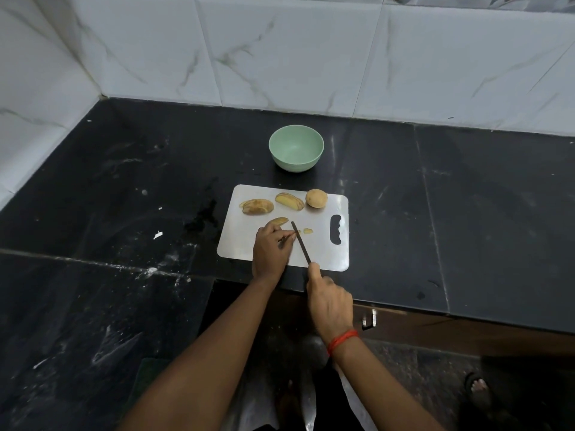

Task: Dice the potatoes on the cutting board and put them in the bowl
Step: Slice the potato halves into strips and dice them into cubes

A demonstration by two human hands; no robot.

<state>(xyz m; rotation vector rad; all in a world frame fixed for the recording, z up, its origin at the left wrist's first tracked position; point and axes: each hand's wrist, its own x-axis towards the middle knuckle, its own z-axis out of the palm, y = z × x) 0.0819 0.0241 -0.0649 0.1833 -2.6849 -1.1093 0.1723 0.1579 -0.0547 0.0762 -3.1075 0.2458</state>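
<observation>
Right hand (329, 301) grips knife (300, 241); left hand (271, 247) holds potato slice (278, 221) on cutting board (242, 244), just left of knife.

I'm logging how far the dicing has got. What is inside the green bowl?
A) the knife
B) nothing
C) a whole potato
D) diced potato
B: the bowl shows only its bare inside; the sliced potatoes and the whole potato lie on the cutting board, the left hand holds a potato piece there, and the right hand grips the knife.
</observation>
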